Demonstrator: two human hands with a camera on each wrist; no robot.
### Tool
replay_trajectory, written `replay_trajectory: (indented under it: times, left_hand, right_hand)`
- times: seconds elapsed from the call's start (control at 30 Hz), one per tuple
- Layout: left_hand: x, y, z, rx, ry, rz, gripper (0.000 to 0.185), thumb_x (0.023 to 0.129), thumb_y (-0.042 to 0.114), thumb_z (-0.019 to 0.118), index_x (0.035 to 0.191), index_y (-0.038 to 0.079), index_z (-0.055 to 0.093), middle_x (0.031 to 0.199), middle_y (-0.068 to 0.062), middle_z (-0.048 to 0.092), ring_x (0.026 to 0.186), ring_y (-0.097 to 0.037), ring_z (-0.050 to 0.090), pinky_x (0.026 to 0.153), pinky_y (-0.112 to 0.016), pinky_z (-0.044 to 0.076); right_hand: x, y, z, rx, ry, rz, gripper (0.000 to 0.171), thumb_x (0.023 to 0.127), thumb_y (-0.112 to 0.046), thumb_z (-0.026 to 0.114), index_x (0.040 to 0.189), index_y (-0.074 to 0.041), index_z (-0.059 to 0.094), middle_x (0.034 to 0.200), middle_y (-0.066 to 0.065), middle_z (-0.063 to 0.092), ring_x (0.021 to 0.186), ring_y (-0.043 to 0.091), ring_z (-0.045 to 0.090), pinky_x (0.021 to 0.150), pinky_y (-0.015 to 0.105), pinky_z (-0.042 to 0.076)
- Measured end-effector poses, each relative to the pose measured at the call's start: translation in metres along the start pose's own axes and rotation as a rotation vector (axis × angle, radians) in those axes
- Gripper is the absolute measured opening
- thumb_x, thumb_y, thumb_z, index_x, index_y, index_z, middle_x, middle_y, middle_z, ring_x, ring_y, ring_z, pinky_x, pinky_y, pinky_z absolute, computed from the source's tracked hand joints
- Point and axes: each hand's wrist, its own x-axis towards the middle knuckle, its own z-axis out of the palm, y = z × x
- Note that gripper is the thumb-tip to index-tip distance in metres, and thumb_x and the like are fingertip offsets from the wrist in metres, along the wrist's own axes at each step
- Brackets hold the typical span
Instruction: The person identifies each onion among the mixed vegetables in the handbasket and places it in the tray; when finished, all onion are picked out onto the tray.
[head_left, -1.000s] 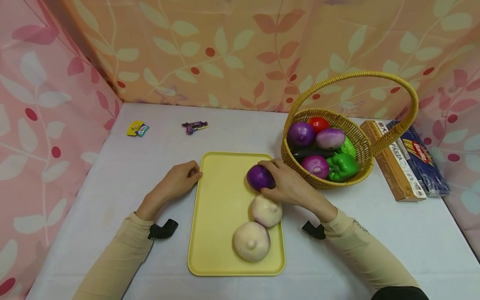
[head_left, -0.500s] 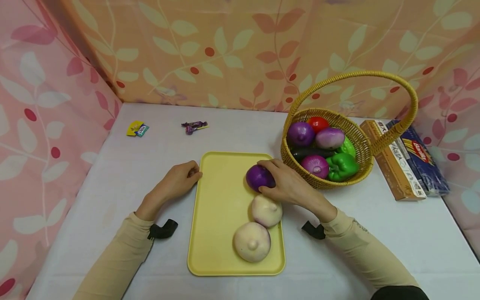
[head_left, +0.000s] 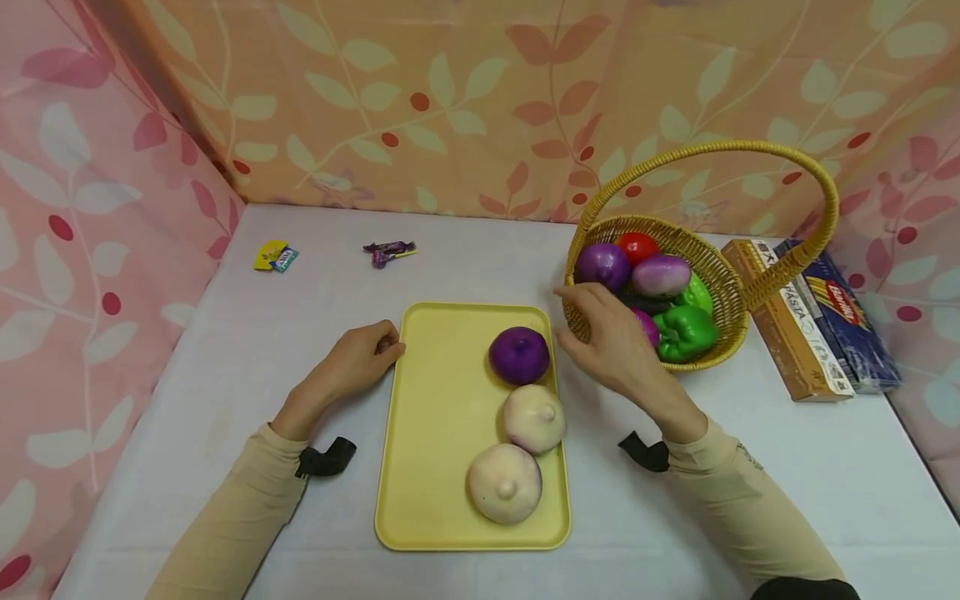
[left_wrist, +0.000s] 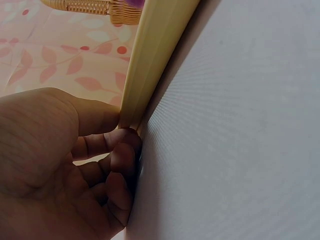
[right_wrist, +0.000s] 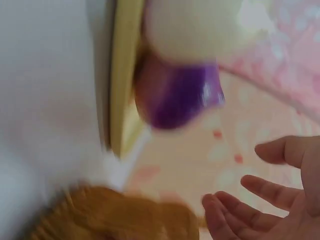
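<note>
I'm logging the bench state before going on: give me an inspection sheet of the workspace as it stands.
Surface: white table, covered by a cloth.
Job's things: yellow tray holds a purple onion and two pale onions in a row; wicker basket holds more vegetables.
Clutter: two candy wrappers at the far side; pasta boxes beside the basket.
Grippers: left hand touches the tray's left edge; right hand open, empty, at the basket rim.
Cables: nothing seen.
Surroundings: leaf-patterned curtains.
</note>
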Motion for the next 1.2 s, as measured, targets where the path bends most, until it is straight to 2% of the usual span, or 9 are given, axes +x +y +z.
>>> replay_trajectory:
  times: [0.07, 0.13, 0.3, 0.4, 0.63, 0.9, 1.07, 1.2]
  left_hand:
    - [0.0, 0.0, 0.0, -0.003, 0.0, -0.002, 0.012, 0.098, 0.016, 0.056, 0.095, 0.006, 0.059, 0.075, -0.003, 0.052, 0.068, -0.016, 0.045, 0.062, -0.029, 0.035]
    - [0.0, 0.001, 0.0, -0.005, -0.003, -0.002, 0.012, 0.098, 0.016, 0.056, 0.095, 0.005, 0.059, 0.075, -0.003, 0.052, 0.068, -0.016, 0.045, 0.062, -0.029, 0.036]
    - [0.001, 0.001, -0.001, -0.002, -0.01, 0.002, 0.013, 0.099, 0.017, 0.055, 0.096, 0.006, 0.059, 0.075, -0.003, 0.053, 0.068, -0.016, 0.046, 0.061, -0.029, 0.036]
    - [0.001, 0.002, -0.001, 0.003, -0.005, -0.003, 0.013, 0.099, 0.018, 0.055, 0.096, 0.006, 0.06, 0.075, -0.003, 0.053, 0.068, -0.016, 0.046, 0.062, -0.029, 0.037]
    - [0.001, 0.001, -0.001, 0.002, -0.003, 0.001, 0.012, 0.098, 0.016, 0.056, 0.096, 0.005, 0.06, 0.074, -0.004, 0.053, 0.067, -0.015, 0.046, 0.061, -0.028, 0.036]
    - [0.001, 0.001, 0.0, 0.003, 0.001, 0.003, 0.012, 0.098, 0.016, 0.056, 0.096, 0.005, 0.059, 0.074, -0.003, 0.052, 0.067, -0.015, 0.045, 0.061, -0.029, 0.035]
    - [0.001, 0.0, 0.0, 0.009, 0.003, -0.002, 0.012, 0.098, 0.016, 0.056, 0.095, 0.006, 0.059, 0.073, -0.003, 0.051, 0.067, -0.016, 0.045, 0.061, -0.028, 0.036]
    - [0.0, 0.0, -0.001, 0.011, 0.002, -0.007, 0.013, 0.098, 0.018, 0.055, 0.094, 0.006, 0.059, 0.074, -0.003, 0.051, 0.067, -0.016, 0.045, 0.061, -0.029, 0.036]
  right_hand:
    - [0.001, 0.007, -0.011, -0.037, 0.065, 0.025, 0.042, 0.087, -0.016, 0.066, 0.127, -0.004, 0.06, 0.123, 0.016, 0.06, 0.106, 0.032, 0.058, 0.089, 0.049, 0.049]
    - [0.0, 0.016, -0.023, -0.097, 0.073, 0.074, 0.043, 0.088, -0.018, 0.066, 0.128, -0.004, 0.059, 0.122, 0.018, 0.06, 0.106, 0.035, 0.058, 0.088, 0.052, 0.049]
    - [-0.009, 0.039, -0.046, -0.253, -0.078, 0.231, 0.049, 0.091, -0.026, 0.063, 0.133, -0.002, 0.054, 0.128, 0.026, 0.054, 0.113, 0.044, 0.053, 0.09, 0.061, 0.046]
    - [-0.014, 0.051, -0.051, -0.308, -0.162, 0.282, 0.051, 0.092, -0.031, 0.062, 0.132, 0.0, 0.054, 0.127, 0.029, 0.055, 0.114, 0.047, 0.052, 0.091, 0.063, 0.043]
    - [-0.014, 0.063, -0.051, -0.35, -0.239, 0.24, 0.054, 0.09, -0.038, 0.066, 0.127, 0.001, 0.058, 0.122, 0.027, 0.063, 0.114, 0.047, 0.052, 0.099, 0.059, 0.038]
    - [-0.014, 0.063, -0.053, -0.364, -0.323, 0.213, 0.052, 0.082, -0.034, 0.075, 0.123, -0.005, 0.062, 0.118, 0.025, 0.066, 0.114, 0.049, 0.045, 0.084, 0.059, 0.034]
    - [-0.014, 0.068, -0.05, -0.303, -0.276, 0.217, 0.052, 0.079, -0.032, 0.078, 0.119, -0.004, 0.061, 0.119, 0.023, 0.066, 0.116, 0.046, 0.047, 0.086, 0.059, 0.031]
    - [-0.013, 0.068, -0.051, -0.221, -0.176, 0.239, 0.058, 0.078, -0.032, 0.079, 0.123, -0.002, 0.056, 0.121, 0.027, 0.06, 0.113, 0.047, 0.052, 0.093, 0.064, 0.038]
